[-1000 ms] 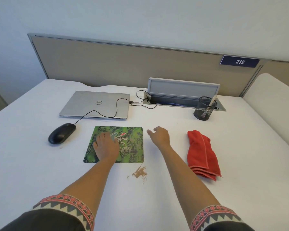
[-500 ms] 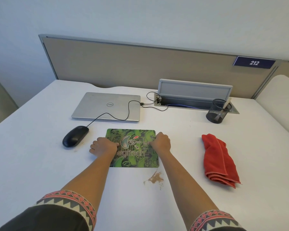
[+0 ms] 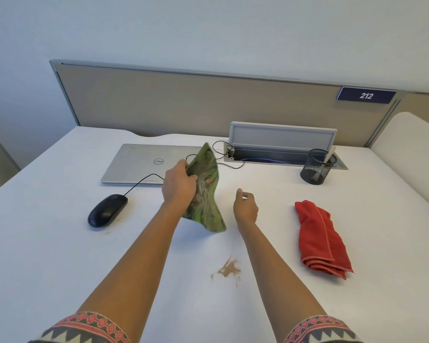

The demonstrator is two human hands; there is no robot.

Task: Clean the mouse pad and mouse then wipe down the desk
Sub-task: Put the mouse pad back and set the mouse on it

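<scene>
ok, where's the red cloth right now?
Head view: the red cloth lies folded on the desk, right of the empty right hand, nearer than the mesh pen cup.

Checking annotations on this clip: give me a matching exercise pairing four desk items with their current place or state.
Things:
1. mouse pad
2. mouse
3. red cloth
4. laptop

States:
A. folded, lying on the desk to the right of the right hand
B. lid shut, at the back of the desk
C. lifted and bent, held in the left hand
D. resting on the desk at the left, cable attached

Pairs: 1-C, 2-D, 3-A, 4-B
</scene>
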